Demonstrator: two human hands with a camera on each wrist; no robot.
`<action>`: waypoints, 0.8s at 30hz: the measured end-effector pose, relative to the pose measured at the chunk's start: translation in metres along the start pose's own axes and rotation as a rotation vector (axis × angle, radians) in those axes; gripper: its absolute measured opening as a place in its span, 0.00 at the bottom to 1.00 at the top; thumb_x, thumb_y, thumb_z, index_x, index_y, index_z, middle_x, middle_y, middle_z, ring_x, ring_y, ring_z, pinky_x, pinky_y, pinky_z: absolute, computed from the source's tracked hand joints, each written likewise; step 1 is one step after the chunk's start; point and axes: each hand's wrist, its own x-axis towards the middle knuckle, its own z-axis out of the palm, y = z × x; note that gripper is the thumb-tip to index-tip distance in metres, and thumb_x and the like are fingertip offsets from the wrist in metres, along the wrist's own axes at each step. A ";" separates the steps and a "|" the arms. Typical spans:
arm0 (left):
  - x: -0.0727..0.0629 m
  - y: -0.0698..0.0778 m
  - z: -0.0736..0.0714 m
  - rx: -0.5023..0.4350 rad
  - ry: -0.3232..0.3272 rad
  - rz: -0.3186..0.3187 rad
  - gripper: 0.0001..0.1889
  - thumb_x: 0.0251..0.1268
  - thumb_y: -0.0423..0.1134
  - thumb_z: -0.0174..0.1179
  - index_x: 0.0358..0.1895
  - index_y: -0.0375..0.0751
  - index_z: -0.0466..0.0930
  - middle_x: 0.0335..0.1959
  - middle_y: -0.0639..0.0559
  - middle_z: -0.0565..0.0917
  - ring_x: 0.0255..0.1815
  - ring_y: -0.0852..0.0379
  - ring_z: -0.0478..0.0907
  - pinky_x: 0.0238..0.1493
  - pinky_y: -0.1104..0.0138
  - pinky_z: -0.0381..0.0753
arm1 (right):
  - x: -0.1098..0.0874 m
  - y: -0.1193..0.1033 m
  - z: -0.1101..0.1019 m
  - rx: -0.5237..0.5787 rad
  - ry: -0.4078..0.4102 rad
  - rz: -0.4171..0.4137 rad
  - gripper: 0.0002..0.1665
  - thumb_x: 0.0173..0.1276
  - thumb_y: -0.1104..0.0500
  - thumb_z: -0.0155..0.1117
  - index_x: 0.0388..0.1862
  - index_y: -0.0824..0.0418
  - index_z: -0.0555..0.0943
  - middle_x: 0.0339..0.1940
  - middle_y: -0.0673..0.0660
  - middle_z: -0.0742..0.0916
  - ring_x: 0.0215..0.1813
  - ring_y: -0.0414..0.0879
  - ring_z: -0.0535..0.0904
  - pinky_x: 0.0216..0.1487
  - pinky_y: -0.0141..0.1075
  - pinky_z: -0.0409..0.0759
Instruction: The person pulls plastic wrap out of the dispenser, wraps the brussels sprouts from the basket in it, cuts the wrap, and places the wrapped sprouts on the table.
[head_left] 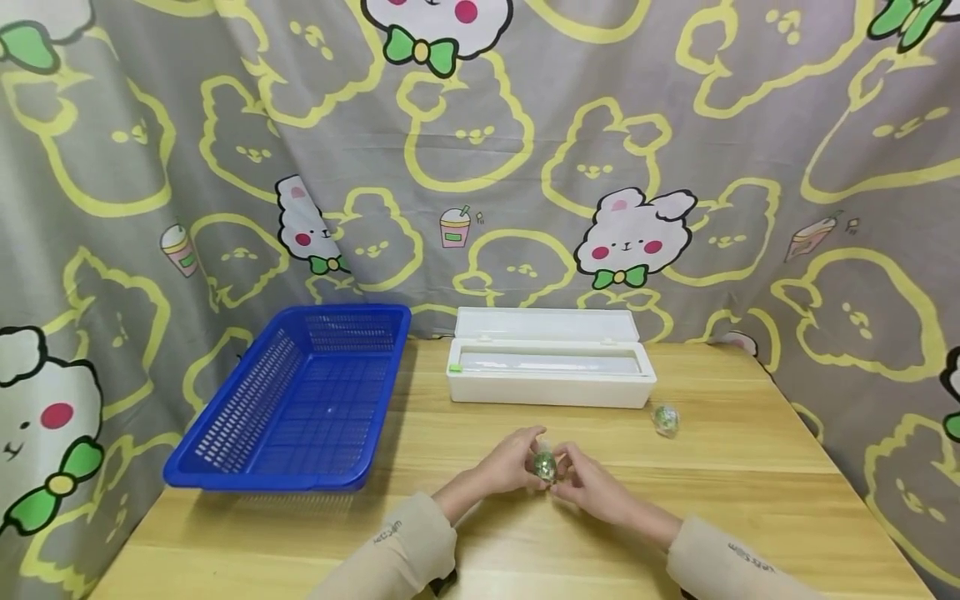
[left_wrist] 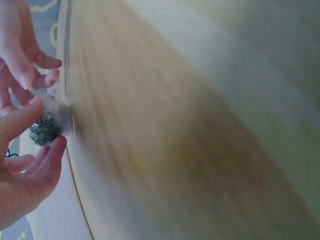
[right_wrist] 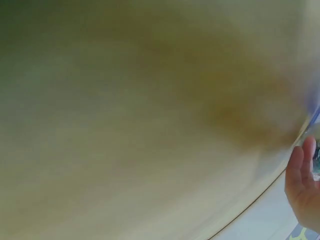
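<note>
A small green, glittery ball in crinkled clear wrapping [head_left: 545, 467] is held over the front middle of the table. My left hand [head_left: 513, 463] pinches it between thumb and fingers, as the left wrist view shows for the ball [left_wrist: 46, 129]. Beside it on the right, my right hand [head_left: 588, 486] has its fingertips close to the ball. From the left wrist, the right hand [left_wrist: 20, 55] appears with thumb and fingers apart. Only part of the right hand [right_wrist: 303, 187] shows in the right wrist view. A second wrapped green ball [head_left: 665, 420] lies on the table.
A long white box [head_left: 551, 392] with its lid [head_left: 546, 323] raised stands at the back middle. To the left sits a blue perforated plastic basket [head_left: 273, 482]. A patterned grey curtain [head_left: 480, 275] hangs behind the wooden table [head_left: 750, 492].
</note>
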 end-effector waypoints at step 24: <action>0.002 -0.001 -0.002 0.655 -0.037 0.199 0.23 0.42 0.54 0.68 0.41 0.46 0.82 0.30 0.58 0.77 0.30 0.67 0.70 0.31 0.77 0.69 | 0.017 -0.002 0.008 -0.392 0.088 0.130 0.27 0.45 0.57 0.73 0.45 0.67 0.77 0.28 0.49 0.75 0.27 0.39 0.67 0.24 0.29 0.67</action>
